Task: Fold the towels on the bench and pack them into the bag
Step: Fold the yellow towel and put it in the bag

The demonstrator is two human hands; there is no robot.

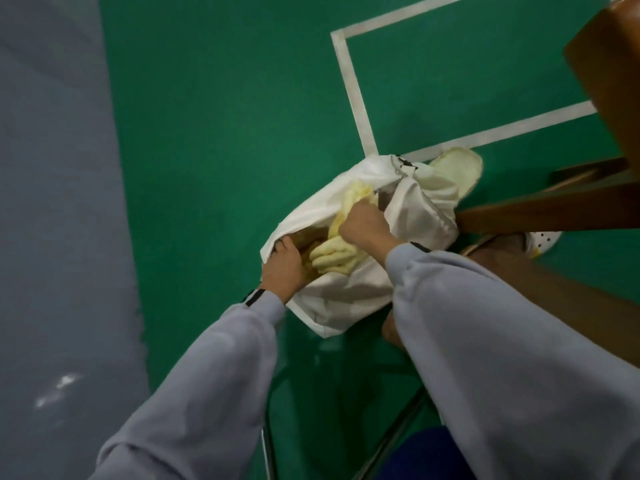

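A white drawstring bag (346, 299) hangs open above the green floor, at centre right. My left hand (282, 268) grips the bag's left rim and holds the mouth apart. My right hand (363, 225) is a closed fist pressed down on a pale yellow towel (334, 259) inside the bag. More yellow towel folds (356, 195) show deeper in the bag. Another pale yellow piece (457, 168) sticks out behind the bag's gathered top. Both arms wear grey sleeves.
A brown wooden bench (602, 81) runs along the right edge, with its lower rail (540, 209) just right of the bag. White court lines (353, 88) cross the green floor. A grey floor strip (52, 202) lies left. A white perforated shoe (543, 240) and metal legs (268, 445) are below.
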